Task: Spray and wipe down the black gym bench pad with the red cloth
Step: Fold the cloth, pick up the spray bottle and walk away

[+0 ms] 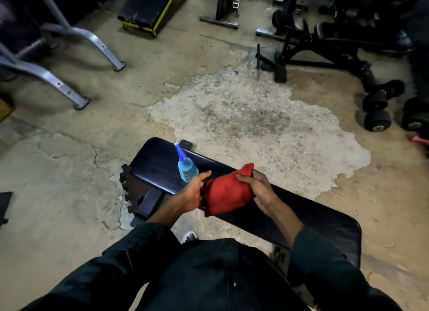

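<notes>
A cracked concrete floor [243, 115] with a wide pale patch of worn surface fills most of the view. Gym gear stands round its edges: grey metal frame legs [69, 62] at the left, a black box with yellow trim [148, 6] at the top, a black adjustable bench [325, 48] at the upper right, and black dumbbells [378, 111] on the floor at the right.

In the foreground the black gym bench pad [157, 164] runs slantwise from the middle of the view down to the lower right, its dark frame [144, 199] showing under the near-left end. The person stands over it in dark sleeves and dark trousers, a pale shoe [190, 236] showing between pad and legs.

The red cloth [225, 192] is bunched into a thick wad over the middle of the pad, held between both hands; whether it touches the pad cannot be told. The right hand [260, 192] grips its right side, fingers curled over the top of the fabric. The left hand [195, 192] is at the cloth's left edge, thumb stretched out along the top; its fingers are hidden behind the fabric, so whether it grips or only steadies the cloth cannot be told.

A blue spray bottle [186, 168] stands on the pad just beyond the left hand, its darker blue nozzle tilted up and to the left
</notes>
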